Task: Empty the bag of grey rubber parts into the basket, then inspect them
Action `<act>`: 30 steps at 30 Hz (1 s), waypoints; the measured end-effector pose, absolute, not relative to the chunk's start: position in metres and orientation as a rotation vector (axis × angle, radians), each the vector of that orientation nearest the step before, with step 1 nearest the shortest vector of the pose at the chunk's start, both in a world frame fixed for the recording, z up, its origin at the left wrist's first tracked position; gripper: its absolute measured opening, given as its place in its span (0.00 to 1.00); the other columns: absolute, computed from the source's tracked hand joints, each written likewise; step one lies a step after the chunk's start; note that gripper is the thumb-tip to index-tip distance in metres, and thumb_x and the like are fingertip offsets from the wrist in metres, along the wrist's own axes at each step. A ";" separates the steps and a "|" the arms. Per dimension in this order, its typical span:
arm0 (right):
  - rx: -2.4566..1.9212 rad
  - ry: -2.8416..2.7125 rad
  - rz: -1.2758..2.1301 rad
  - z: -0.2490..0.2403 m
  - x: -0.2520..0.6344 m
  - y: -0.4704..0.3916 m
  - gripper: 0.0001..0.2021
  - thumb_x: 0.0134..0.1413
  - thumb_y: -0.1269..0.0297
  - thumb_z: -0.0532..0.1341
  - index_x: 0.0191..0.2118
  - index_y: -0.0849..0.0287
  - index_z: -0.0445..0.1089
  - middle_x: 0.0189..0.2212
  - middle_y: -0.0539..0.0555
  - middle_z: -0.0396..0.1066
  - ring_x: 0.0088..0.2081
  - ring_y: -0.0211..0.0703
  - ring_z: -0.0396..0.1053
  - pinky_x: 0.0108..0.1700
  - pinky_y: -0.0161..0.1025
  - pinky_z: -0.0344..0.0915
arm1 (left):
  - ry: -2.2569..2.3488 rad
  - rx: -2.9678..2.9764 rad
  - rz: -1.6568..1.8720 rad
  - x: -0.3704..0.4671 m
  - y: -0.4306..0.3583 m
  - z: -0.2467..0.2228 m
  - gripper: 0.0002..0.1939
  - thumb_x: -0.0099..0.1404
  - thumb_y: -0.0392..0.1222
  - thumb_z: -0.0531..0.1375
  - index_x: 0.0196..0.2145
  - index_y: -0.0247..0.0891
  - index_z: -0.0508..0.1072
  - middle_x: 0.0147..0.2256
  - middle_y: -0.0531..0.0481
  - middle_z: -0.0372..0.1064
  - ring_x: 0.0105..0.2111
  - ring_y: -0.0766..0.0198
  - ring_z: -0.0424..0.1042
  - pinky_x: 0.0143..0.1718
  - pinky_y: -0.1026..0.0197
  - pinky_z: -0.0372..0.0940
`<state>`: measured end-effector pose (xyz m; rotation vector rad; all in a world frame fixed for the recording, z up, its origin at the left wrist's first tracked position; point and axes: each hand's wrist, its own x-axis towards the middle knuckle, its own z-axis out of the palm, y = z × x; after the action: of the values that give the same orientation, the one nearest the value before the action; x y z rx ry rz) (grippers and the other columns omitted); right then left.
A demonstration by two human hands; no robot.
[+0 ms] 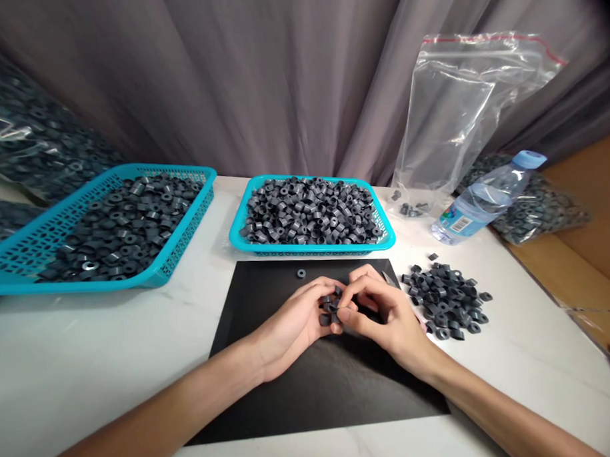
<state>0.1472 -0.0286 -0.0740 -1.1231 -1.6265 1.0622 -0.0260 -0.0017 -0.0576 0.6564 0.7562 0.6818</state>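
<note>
Over a black mat (311, 395), my left hand (301, 315) is cupped around several small dark grey ring-shaped parts (328, 306). My right hand (380, 309) meets it from the right, thumb and forefinger pinched on one of these parts at the edge of the handful. Part of a thin pointed metal tool (387, 279) shows behind my right hand; most of it is hidden. One loose grey ring (301, 274) lies on the mat beyond my left hand. A heap of similar grey parts (450, 300) is on the table to the right of my right hand.
A blue basket (313, 248) full of grey parts stands behind the mat, another blue basket (159, 270) at left. A water bottle (484, 199), a clear zip bag (445, 110) and a filled bag (539, 213) are at right. A large filled bag (36, 124) is far left.
</note>
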 end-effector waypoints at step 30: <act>-1.870 -2.453 0.288 -0.019 0.306 -0.015 0.20 0.62 0.41 0.58 0.32 0.51 0.73 0.26 0.49 0.73 0.24 0.35 0.67 0.29 0.44 0.53 | 0.758 0.636 0.517 -0.027 -0.004 -0.049 0.30 0.68 0.69 0.53 0.37 0.35 0.69 0.29 0.51 0.61 0.26 0.68 0.56 0.27 0.61 0.45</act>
<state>0.3061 -0.0146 -0.0195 -1.8696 -2.4527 0.2880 -0.0267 -0.0041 -0.0491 0.6358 0.7578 0.5168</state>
